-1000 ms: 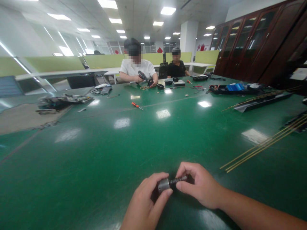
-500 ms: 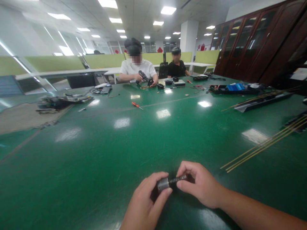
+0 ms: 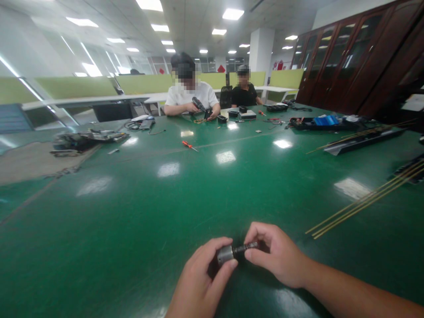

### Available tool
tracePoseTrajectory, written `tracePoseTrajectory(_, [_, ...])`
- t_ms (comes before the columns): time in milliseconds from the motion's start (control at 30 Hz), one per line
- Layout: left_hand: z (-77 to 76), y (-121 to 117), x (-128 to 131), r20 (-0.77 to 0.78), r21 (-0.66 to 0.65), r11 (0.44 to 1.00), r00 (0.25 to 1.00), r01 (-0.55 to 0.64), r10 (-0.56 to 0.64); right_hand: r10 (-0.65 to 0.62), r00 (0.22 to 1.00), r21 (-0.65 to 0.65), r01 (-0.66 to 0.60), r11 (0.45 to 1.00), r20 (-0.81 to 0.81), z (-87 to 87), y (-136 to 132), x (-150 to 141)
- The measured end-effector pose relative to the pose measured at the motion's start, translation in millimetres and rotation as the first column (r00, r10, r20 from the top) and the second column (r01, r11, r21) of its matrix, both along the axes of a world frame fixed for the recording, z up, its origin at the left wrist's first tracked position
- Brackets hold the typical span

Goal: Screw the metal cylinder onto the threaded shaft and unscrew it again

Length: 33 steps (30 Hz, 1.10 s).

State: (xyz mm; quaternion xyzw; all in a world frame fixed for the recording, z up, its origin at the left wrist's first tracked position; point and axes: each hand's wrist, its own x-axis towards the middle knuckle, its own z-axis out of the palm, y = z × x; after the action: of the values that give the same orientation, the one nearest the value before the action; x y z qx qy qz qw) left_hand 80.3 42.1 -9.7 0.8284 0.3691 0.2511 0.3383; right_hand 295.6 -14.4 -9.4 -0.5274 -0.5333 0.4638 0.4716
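Observation:
A short grey metal cylinder (image 3: 225, 255) is gripped at its sides between the thumb and fingers of my left hand (image 3: 207, 274). Out of its right end comes a thin dark shaft (image 3: 239, 250) with ridges along it, slanting slightly upward to the right. My right hand (image 3: 271, 251) pinches the far end of that shaft between thumb and forefinger. Both hands are low in the view, close above the green tabletop (image 3: 149, 221). The cylinder's underside and the fingertips behind it are hidden, and I cannot tell the part's exact kind.
An orange screwdriver (image 3: 187, 145) lies mid-table. Thin brass-coloured rods (image 3: 361, 205) and a black channel-shaped tray (image 3: 351, 143) are on the right. Electronic scrap (image 3: 82, 142) sits at the left. Across the table, a person in white (image 3: 192, 97) holds a power drill (image 3: 198, 104); another person (image 3: 244, 92) sits beyond.
My right hand has shifted very slightly to the right along the shaft. My left hand keeps its grip on the cylinder. Across the table, the person in white has moved a little.

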Motion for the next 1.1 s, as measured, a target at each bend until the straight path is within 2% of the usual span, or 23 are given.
tracePoseTrajectory(400, [1.0, -0.2, 1.0, -0.001, -0.07, 0.997, 1.0, -0.022, 0.022, -0.022, 1.0, 0.007, 0.022, 1.0, 0.022, -4.2, 0.2, 0.4])
tracePoseTrajectory(633, [1.8, 0.7, 2.1, 0.003, -0.094, 0.995, 0.999, -0.041, 0.041, -0.027, 1.0, 0.003, 0.027, 1.0, 0.002, -1.4, -0.3, 0.2])
tracePoseTrajectory(1100, [5.5, 0.6, 2.0, 0.025, -0.139, 0.989, 0.998, -0.049, 0.053, -0.046, 0.998, -0.004, 0.046, 0.999, -0.037, -6.6, -0.5, 0.3])
